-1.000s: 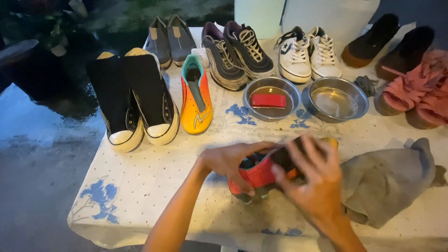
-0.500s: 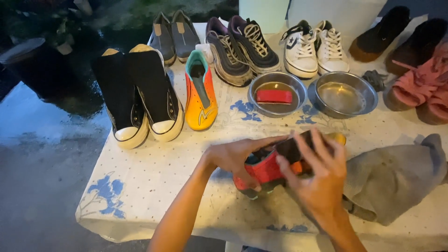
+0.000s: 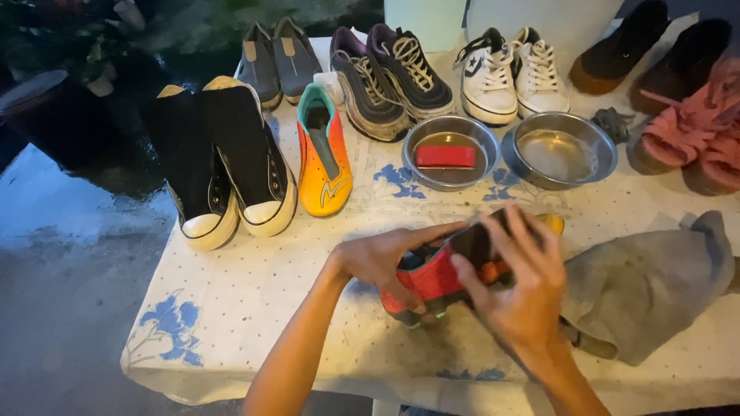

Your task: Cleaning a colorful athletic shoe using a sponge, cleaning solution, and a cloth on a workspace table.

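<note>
hands hold one bright shoe (image 3: 439, 273) near the front edge of the table (image 3: 254, 300). the left hand (image 3: 381, 258) wraps tight around the red heel end, thumb under and fingers over the top. the right hand (image 3: 520, 289) is pressed on the middle of the shoe with its fingers spread over the dark part; i cannot tell if it is pinching anything small. the yellow toe (image 3: 551, 223) pokes out on the far right side. just right of the shoe lies a gray cloth (image 3: 640, 285), touching the right wrist. farther back sit two metal bowls, one with a red block (image 3: 445, 156) in it and one bowl (image 3: 559, 149) that looks to hold only water. the matching orange and yellow shoe (image 3: 324, 150) lies far left beside black high tops (image 3: 223, 166). what could go wrong: the shoe looks wet and lumpy, so it may slip out and drop off the near edge. an elbow swing could also bump a bowl and spill it on the cloth cover.
</note>
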